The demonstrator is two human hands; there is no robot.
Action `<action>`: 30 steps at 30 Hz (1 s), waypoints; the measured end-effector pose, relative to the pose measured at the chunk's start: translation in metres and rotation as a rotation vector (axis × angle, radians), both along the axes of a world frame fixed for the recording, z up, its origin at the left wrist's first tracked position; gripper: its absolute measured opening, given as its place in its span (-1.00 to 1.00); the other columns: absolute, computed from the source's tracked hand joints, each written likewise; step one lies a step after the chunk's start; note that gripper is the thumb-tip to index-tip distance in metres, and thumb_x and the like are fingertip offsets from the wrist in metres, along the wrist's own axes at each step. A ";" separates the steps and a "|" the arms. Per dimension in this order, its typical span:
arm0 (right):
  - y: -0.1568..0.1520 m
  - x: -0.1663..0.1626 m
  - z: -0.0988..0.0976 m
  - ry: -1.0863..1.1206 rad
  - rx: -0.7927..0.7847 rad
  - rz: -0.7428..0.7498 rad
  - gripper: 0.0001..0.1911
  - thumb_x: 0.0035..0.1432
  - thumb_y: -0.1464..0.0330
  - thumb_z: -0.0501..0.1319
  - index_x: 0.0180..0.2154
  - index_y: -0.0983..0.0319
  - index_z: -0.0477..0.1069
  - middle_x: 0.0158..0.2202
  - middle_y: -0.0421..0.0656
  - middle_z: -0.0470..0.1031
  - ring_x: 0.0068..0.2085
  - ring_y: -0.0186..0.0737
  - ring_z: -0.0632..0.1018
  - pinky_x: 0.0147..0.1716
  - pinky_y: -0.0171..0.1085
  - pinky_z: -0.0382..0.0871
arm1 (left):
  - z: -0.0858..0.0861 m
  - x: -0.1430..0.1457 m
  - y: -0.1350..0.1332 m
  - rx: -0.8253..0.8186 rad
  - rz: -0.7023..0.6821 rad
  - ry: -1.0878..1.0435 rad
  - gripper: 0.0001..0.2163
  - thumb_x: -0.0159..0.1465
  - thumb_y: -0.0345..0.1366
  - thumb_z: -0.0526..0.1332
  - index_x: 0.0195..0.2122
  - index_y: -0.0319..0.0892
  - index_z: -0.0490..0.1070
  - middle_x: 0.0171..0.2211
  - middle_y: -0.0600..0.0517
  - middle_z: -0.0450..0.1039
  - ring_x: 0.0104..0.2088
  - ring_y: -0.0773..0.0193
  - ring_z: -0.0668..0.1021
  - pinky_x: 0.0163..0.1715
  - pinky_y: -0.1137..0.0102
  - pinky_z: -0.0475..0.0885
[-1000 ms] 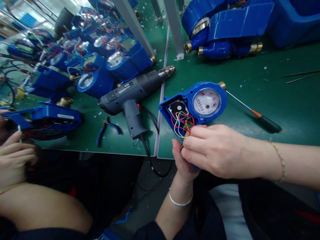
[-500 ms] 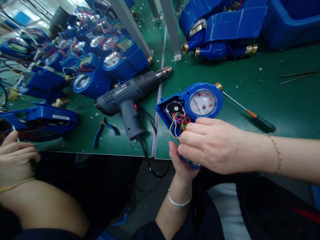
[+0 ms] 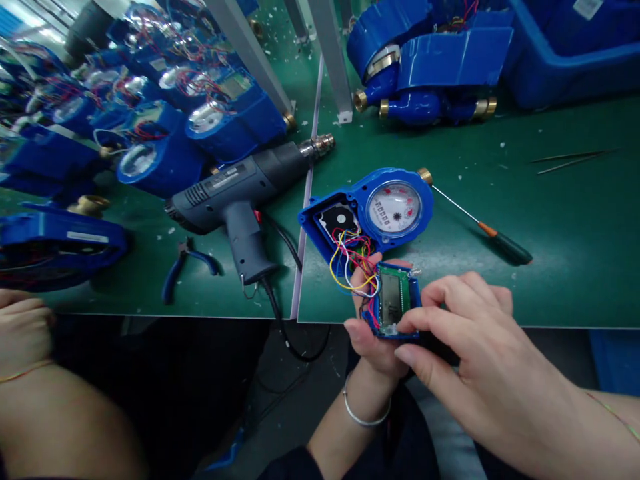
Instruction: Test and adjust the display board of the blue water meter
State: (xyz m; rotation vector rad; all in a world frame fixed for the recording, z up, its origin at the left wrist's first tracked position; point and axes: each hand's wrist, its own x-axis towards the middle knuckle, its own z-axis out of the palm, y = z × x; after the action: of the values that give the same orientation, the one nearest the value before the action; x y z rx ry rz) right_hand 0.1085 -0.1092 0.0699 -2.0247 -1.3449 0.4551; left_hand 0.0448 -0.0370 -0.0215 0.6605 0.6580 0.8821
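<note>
My left hand [image 3: 373,350], palm up, holds a display circuit board [image 3: 395,300] with a small grey screen in a blue frame. Yellow, white and red wires [image 3: 345,257] run from it into the open box of a blue water meter [image 3: 423,212] lying on the bench. My right hand [image 3: 465,340] is at the board's right side, index fingertip touching its lower corner, thumb apart below. Right of the meter lies a screwdriver [image 3: 505,247], its shaft end near the brass fitting [image 3: 425,175].
A heat gun [image 3: 250,193] and blue-handled cutters [image 3: 185,263] lie left on the green bench [image 3: 480,200]. Several blue meters [image 3: 235,110] crowd the back left; others [image 3: 425,103] stand beside a blue bin [image 3: 575,73]. Tweezers [image 3: 575,160] lie right. Another person's hand [image 3: 23,330] is far left.
My right hand has moved off the wires to the right and down. The display board, hidden before, now shows in my left hand. The view has shifted right.
</note>
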 end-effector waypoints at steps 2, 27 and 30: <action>-0.001 0.002 -0.003 0.067 -0.039 -0.040 -0.91 0.18 0.34 0.19 -0.23 0.09 0.38 -0.24 -0.24 0.30 -0.17 -0.20 0.29 -0.23 -0.13 0.08 | -0.004 0.003 -0.004 0.016 0.049 -0.021 -0.34 0.07 0.33 -0.10 -0.03 -0.04 0.30 -0.15 -0.09 0.39 -0.24 0.05 0.50 -0.13 0.13 0.40; 0.004 0.002 -0.009 0.454 -0.123 -0.207 -0.89 0.13 0.42 0.19 -0.40 0.08 0.41 -0.34 -0.29 0.37 -0.24 -0.21 0.35 -0.26 -0.12 0.10 | -0.010 0.012 -0.015 0.104 0.168 0.102 -0.29 -0.02 0.37 -0.05 -0.06 -0.05 0.36 -0.13 -0.08 0.41 -0.16 -0.03 0.49 -0.18 0.14 0.44; 0.003 -0.001 -0.009 0.382 -0.085 -0.175 -0.89 0.14 0.45 0.19 -0.38 0.10 0.38 -0.32 -0.29 0.36 -0.24 -0.22 0.33 -0.26 -0.13 0.08 | -0.004 0.015 -0.012 0.076 0.181 0.085 -0.31 -0.04 0.36 -0.01 -0.06 -0.04 0.36 -0.12 -0.08 0.41 -0.16 -0.03 0.48 -0.18 0.13 0.44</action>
State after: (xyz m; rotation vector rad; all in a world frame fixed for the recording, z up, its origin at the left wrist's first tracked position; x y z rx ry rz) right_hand 0.1076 -0.1060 0.0609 -1.9752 -0.9238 0.7834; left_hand 0.0601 -0.0491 -0.0259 0.7176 0.7723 1.0545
